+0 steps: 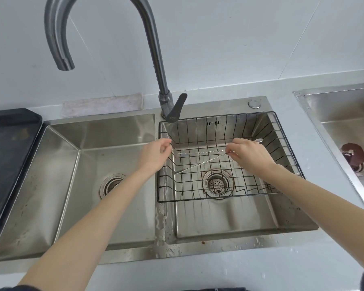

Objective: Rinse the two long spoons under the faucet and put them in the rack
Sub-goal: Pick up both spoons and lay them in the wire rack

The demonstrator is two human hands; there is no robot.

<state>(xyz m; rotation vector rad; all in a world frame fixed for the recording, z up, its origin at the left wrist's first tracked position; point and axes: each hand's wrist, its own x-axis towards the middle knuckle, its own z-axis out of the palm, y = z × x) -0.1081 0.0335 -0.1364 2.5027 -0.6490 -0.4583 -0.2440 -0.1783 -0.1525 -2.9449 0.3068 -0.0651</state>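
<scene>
Over wire rack [280, 143]: right hand [250, 156] pinching one long spoon [204, 153]; second spoon [198, 165] lying diagonal; left hand [156, 154] loosely curled, empty.

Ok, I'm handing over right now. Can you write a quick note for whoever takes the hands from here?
Right hand: fingers pinch one long spoon, held level over the rack.
Left hand: looks empty, fingers loosely curled by the rack's left rim.
Second spoon: lies slanted in the rack, which sits in the right basin.
Faucet: no water running, spout over the left basin.
Done: one spoon racked; rinsing cannot be confirmed.
Left: lower the held spoon and release.
</scene>
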